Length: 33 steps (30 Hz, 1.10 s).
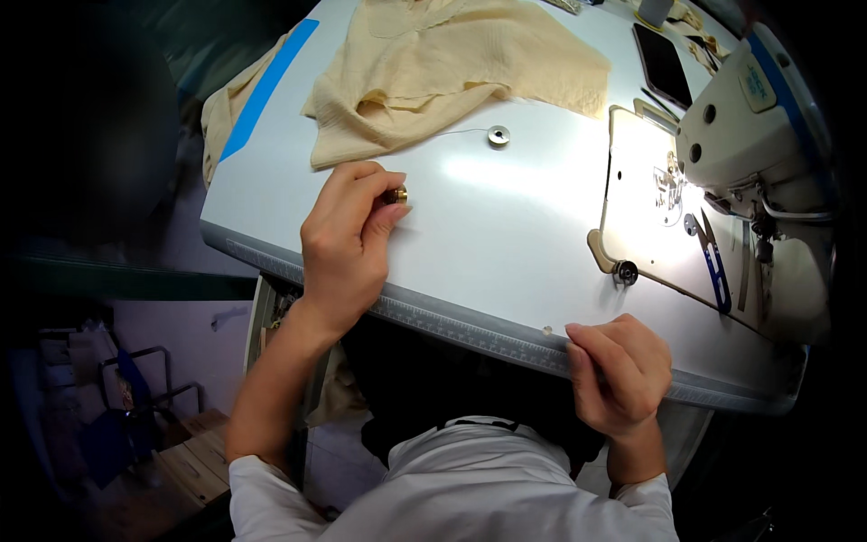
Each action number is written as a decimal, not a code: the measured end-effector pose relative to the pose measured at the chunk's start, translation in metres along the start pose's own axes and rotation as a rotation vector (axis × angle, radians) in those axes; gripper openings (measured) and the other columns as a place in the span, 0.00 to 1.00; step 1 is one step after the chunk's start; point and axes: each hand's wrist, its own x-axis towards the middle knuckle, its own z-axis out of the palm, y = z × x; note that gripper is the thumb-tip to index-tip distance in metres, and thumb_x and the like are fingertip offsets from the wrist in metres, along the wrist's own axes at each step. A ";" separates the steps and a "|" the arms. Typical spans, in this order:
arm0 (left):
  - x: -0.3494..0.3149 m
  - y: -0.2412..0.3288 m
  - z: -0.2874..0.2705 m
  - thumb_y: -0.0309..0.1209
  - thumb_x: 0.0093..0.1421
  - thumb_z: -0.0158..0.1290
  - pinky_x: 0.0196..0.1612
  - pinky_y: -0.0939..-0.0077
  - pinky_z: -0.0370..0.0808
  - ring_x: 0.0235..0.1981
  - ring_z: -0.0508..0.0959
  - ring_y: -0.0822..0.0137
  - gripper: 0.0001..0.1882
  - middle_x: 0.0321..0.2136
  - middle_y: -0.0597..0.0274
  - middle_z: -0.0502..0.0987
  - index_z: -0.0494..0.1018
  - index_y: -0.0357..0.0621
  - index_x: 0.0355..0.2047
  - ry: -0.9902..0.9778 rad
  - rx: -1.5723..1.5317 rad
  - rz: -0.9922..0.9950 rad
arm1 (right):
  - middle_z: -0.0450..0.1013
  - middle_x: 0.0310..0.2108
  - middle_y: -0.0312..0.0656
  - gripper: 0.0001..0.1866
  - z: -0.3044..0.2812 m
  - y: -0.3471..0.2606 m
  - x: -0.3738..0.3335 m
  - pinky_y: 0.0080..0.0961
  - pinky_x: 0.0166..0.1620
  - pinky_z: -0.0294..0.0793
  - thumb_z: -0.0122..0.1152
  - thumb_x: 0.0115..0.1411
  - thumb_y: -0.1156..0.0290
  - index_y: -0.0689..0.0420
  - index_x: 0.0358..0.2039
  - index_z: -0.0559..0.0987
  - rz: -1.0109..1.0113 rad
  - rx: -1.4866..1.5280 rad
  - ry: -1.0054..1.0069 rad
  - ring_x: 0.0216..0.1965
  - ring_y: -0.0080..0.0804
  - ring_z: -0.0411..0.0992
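My left hand (348, 239) is above the white table, its thumb and fingertips pinched on a small round brass-coloured piece (398, 195). What kind of piece it is I cannot tell. Beyond it lies a cream crinkled garment (442, 63). A silver bobbin (498, 136) rests beside the garment, a thin thread running from it towards the cloth. At the table's front edge my right hand (623, 366) is closed in a pinch; anything between its fingers is too small to make out. Just left of those fingertips is a tiny pale, clear-looking piece (547, 331).
A sewing machine (754, 117) with its lamp lit stands at the right. Blue-handled thread snips (713, 262) lie on its plate, and a dark round metal part (624, 273) sits by the plate's corner. A phone (662, 66) lies farther back. Ruler markings (452, 327) line the front edge.
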 end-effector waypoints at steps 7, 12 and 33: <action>0.000 0.014 0.010 0.14 0.57 0.57 0.42 0.81 0.74 0.36 0.75 0.74 0.13 0.38 0.61 0.76 0.75 0.31 0.43 0.008 -0.446 -0.151 | 0.74 0.22 0.41 0.12 0.003 0.003 0.001 0.24 0.21 0.65 0.70 0.44 0.82 0.63 0.32 0.81 -0.006 -0.031 -0.024 0.18 0.32 0.70; 0.000 0.011 0.016 0.14 0.59 0.57 0.42 0.83 0.73 0.37 0.75 0.75 0.14 0.39 0.62 0.76 0.74 0.32 0.45 -0.017 -0.538 -0.172 | 0.74 0.22 0.40 0.11 0.004 0.003 0.001 0.25 0.21 0.65 0.70 0.45 0.81 0.62 0.32 0.81 0.002 -0.055 -0.047 0.18 0.32 0.70; 0.003 0.020 0.014 0.20 0.61 0.58 0.26 0.79 0.78 0.25 0.78 0.70 0.11 0.30 0.55 0.78 0.73 0.28 0.43 -0.042 -0.658 -0.408 | 0.74 0.22 0.39 0.11 0.005 0.003 0.001 0.25 0.21 0.65 0.70 0.45 0.81 0.62 0.31 0.80 0.011 -0.079 -0.048 0.19 0.32 0.70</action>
